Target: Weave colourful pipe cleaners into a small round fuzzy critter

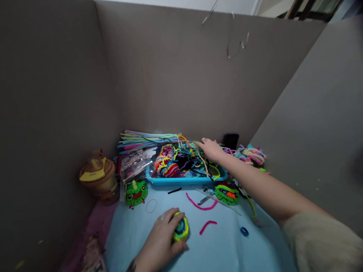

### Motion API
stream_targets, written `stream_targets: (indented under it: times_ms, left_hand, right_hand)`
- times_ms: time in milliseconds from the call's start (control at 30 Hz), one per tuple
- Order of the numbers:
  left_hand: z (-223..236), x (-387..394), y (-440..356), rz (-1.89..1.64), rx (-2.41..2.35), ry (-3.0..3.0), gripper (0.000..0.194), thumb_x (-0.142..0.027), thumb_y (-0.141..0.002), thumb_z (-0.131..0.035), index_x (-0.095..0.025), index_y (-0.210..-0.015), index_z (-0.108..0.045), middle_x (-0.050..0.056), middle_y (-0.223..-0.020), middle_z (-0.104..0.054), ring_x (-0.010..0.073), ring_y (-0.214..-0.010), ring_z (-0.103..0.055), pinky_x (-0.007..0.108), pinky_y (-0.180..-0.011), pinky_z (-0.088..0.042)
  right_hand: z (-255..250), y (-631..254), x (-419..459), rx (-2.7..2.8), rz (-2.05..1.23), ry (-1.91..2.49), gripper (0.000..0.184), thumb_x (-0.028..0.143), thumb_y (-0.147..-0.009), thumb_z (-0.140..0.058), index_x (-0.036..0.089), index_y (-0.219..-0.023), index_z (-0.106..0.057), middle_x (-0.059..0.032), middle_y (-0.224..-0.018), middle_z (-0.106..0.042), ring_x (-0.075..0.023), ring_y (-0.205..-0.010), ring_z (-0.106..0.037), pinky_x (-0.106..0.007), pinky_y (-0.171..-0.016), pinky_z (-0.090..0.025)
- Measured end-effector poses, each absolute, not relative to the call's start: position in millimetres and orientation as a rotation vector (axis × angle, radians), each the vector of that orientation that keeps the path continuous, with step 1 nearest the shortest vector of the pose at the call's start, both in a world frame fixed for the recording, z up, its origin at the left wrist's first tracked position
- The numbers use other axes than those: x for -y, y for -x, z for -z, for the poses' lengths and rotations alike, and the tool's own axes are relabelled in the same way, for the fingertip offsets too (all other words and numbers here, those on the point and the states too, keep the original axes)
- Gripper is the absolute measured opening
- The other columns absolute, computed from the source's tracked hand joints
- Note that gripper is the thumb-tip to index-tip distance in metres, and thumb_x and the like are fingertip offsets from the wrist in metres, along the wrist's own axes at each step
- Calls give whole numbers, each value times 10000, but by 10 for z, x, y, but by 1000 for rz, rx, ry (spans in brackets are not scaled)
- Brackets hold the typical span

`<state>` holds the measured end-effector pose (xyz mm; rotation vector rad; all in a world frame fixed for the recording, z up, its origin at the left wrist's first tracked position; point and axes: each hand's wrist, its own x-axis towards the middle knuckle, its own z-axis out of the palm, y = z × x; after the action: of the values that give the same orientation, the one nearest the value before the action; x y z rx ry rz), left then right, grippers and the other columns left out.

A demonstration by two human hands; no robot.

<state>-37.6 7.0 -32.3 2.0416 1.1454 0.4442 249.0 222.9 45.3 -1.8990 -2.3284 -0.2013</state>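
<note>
My left hand (164,238) rests on the light blue cloth (210,259), fingers curled around a small round pipe-cleaner piece (181,229) with yellow, green and dark rings. My right hand (210,149) reaches far forward over the blue tray (185,179), which is piled with coloured pipe cleaners (183,157). Its fingers touch the strands at the tray's right side; whether they pinch one is unclear.
A green pipe-cleaner creature (136,192) and another green one (226,193) lie near the tray. Pink strands (202,205), a small blue ring (244,231), a yellow-brown cup (98,176), a black phone (231,140) and a pastel bundle (252,154) surround it. Grey partition walls enclose the desk.
</note>
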Motion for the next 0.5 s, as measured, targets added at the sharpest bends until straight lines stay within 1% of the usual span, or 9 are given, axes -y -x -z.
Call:
stream_targets:
  times_ms: [67, 100, 167, 233, 300, 400, 433, 500]
  left_hand:
    - [315, -61, 380, -447, -1146, -2039, 713, -330, -667, -738, -250, -1327, -480, 120, -1434, -399, 309, -1309, -358, 466, -1092, -276]
    - [315, -56, 383, -448, -1148, -2039, 714, -330, -666, -739, -251, -1327, -480, 120, -1434, -399, 310, -1309, -357, 468, -1093, -275]
    - [327, -52, 391, -450, -1151, -2037, 719, -326, -665, -740, -256, -1330, -475, 117, -1438, -395, 310, -1313, -352, 471, -1096, -270]
    - [353, -54, 400, -452, -1152, -2039, 735, -322, -659, -745, -264, -1336, -466, 112, -1444, -388, 307, -1317, -348, 470, -1097, -268]
    - [385, -61, 406, -460, -1148, -2045, 748, -318, -655, -749, -273, -1342, -457, 108, -1449, -383, 303, -1320, -345, 465, -1098, -270]
    - [423, -72, 408, -480, -1144, -2049, 742, -314, -662, -742, -284, -1344, -453, 105, -1451, -381, 303, -1324, -342, 469, -1097, -269]
    - [429, -74, 407, -482, -1142, -2047, 740, -312, -661, -741, -287, -1342, -455, 106, -1451, -382, 306, -1323, -342, 475, -1096, -268]
    - [435, -77, 406, -481, -1139, -2043, 741, -312, -654, -743, -289, -1338, -461, 109, -1447, -387, 314, -1320, -346, 487, -1094, -265]
  right_hand:
    - [-452, -2431, -2318, 2231, 211, 1952, 423, 114, -829, -479, 232, -1227, -563, -160, -1194, -534, -275, -1060, -524, -442, -894, -398]
    - [-467, -2416, -2370, 2209, 201, 1963, 365, 123, -821, -498, 210, -1155, -615, -159, -1154, -553, -268, -1028, -543, -414, -870, -415]
    - [-528, -2416, -2472, 2170, 173, 1964, 225, 147, -804, -539, 188, -953, -703, -137, -1045, -600, -236, -947, -580, -345, -818, -436]
    - [-633, -2446, -2560, 2120, 159, 1933, 164, 195, -798, -569, 176, -835, -727, -121, -974, -630, -210, -886, -599, -296, -767, -441]
    - [-769, -2494, -2622, 2043, 162, 1886, 183, 255, -801, -573, 173, -840, -732, -105, -939, -659, -198, -853, -607, -274, -731, -441]
    - [-981, -2587, -2660, 1892, 175, 1812, 273, 289, -844, -488, 162, -929, -715, -76, -880, -698, -178, -798, -618, -256, -679, -440]
    - [-1043, -2623, -2659, 1844, 179, 1796, 288, 296, -847, -475, 153, -927, -713, -74, -854, -704, -175, -765, -619, -255, -656, -437]
    - [-1151, -2697, -2637, 1779, 187, 1778, 263, 306, -814, -518, 140, -854, -718, -74, -784, -707, -179, -711, -614, -260, -627, -429]
